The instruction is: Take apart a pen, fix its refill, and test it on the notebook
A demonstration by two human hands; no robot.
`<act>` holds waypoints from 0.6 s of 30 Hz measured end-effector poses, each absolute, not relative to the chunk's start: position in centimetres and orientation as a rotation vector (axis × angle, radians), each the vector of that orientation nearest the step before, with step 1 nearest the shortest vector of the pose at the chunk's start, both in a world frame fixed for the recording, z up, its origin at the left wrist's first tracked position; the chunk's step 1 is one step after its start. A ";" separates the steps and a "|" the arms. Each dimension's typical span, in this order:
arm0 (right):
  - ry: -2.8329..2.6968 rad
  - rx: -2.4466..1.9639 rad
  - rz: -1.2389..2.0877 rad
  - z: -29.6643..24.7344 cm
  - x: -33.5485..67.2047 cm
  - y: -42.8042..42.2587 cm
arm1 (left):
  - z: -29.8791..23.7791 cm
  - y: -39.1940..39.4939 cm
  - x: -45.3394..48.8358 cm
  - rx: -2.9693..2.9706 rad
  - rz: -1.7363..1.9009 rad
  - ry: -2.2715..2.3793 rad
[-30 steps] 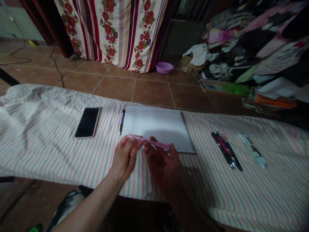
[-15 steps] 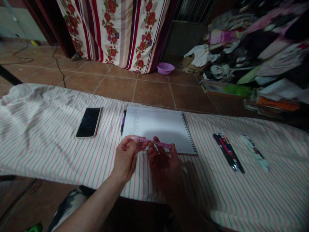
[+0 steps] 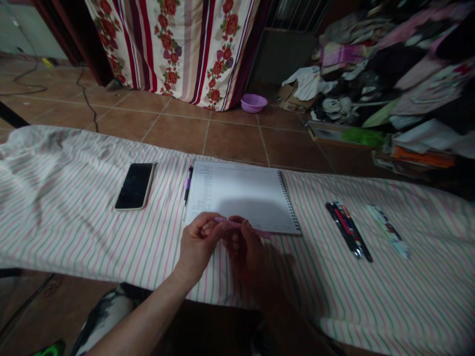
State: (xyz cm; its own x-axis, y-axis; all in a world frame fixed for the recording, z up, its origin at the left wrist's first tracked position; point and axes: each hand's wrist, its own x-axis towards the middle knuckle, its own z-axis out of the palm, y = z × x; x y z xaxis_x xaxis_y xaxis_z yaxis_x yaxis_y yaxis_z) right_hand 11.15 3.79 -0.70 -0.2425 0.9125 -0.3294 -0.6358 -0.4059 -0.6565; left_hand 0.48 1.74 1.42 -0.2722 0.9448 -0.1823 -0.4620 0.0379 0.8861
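Both my hands hold a thin pink pen (image 3: 237,225) just above the near edge of a spiral notebook (image 3: 245,195). My left hand (image 3: 198,244) pinches the pen's left end with curled fingers. My right hand (image 3: 247,252), in shadow, grips its right part with fingers closed. The notebook lies open on a striped cloth (image 3: 92,227), its page white with a printed column at the left. A purple pen (image 3: 188,184) lies along the notebook's left edge.
A black phone (image 3: 135,186) lies left of the notebook. Several pens (image 3: 349,230) and a patterned strip (image 3: 388,231) lie to the right. Beyond the cloth is tiled floor, a floral curtain (image 3: 185,49), a purple basin (image 3: 253,103) and piled clothes (image 3: 389,74).
My two hands have drawn closer together along the pink pen and lowered slightly toward the cloth. The things lying on the cloth have not moved.
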 end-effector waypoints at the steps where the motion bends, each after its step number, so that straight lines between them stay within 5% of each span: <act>1: -0.546 -0.893 1.793 -0.6 11.4 4.0 | 1.1 1.7 0.3 0.627 1.503 1.152; 18: -1.579 -1.290 0.912 -1.5 12.1 5.9 | -2.6 -1.5 -1.6 2.180 1.060 1.772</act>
State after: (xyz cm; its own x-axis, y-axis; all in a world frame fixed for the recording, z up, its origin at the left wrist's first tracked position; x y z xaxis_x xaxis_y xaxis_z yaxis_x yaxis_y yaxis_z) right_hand 12.14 5.86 -1.49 -0.0766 0.9813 0.1765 0.3376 0.1921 -0.9215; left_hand -1.60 -1.52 -2.61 0.0586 0.9016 0.4286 0.8039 -0.2972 0.5152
